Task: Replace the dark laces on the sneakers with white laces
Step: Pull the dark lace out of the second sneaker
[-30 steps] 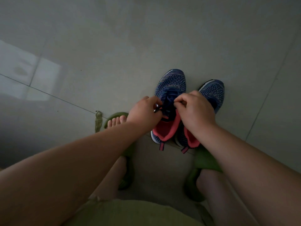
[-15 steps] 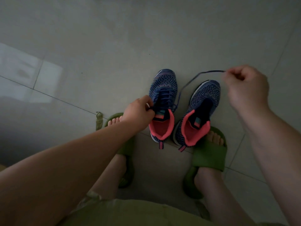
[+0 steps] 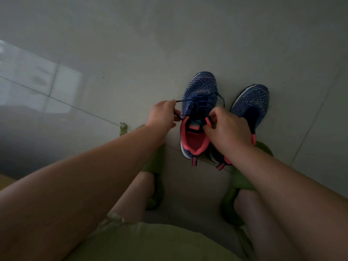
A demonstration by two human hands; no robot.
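Left hand: my left hand (image 3: 162,116), just left of frame centre, pinched a strand of the dark lace (image 3: 197,104) between thumb and fingers, beside the left sneaker's (image 3: 199,113) collar.
Right hand: my right hand (image 3: 226,129), just right of centre, was curled with its fingertips pressed together at the sneaker's upper eyelets, by the pink collar edge; whether they gripped lace or only the eyelet flap, I could not tell.
Left sneaker: it stood on the floor (image 3: 131,53) a little right of frame centre, toe pointing to the top of the frame, pink lining open toward me.
Dark lace: it was threaded across the lower eyelets near the toe, with one loose end arcing off the right side of the shoe toward the other sneaker.
Right sneaker: the right sneaker (image 3: 250,104) stood just beside the first, further right; its tongue area looked bare and dark, with no lace I could make out, though my right hand covered part of it.
White laces: none were in view.
Done so far: I judged the top rows of the left sneaker were loosened, and the right one possibly stripped already.
Left to do: pulling the dark lace out of the remaining eyelets, then threading white laces through both shoes; the task seemed at an early stage.
Surroundings: my feet in green slippers (image 3: 243,166) sat below the sneakers.
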